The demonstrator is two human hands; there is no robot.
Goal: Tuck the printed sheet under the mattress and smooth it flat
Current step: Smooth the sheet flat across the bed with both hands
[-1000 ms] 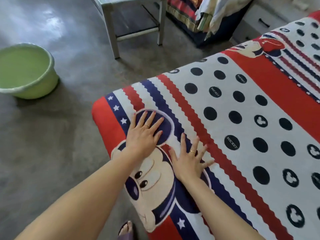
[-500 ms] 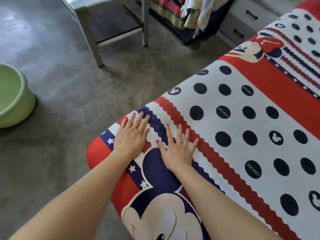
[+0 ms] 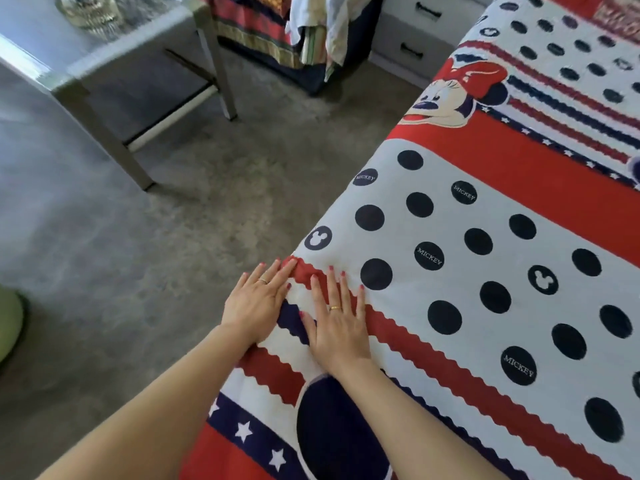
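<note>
The printed sheet (image 3: pixel 485 258) covers the mattress, with red and navy wavy stripes, black dots and cartoon mouse figures. It lies taut over the top and wraps down the left side. My left hand (image 3: pixel 258 301) rests flat on the sheet right at the mattress's left edge, fingers together and pointing forward. My right hand (image 3: pixel 337 323) presses flat on the striped band just beside it, fingers spread. Neither hand grips any cloth. A small red fold of sheet bunches at my left fingertips.
Grey floor (image 3: pixel 138 271) lies left of the bed. A grey table (image 3: pixel 114 74) stands at the back left. Folded textiles (image 3: pixel 298 32) and a white drawer unit (image 3: pixel 412 36) sit at the back. A green basin (image 3: pixel 8 323) shows at the left edge.
Both hands have slid forward along the mattress's left edge, from the mouse print over the stripes toward the dotted area. The view has followed them forward.
</note>
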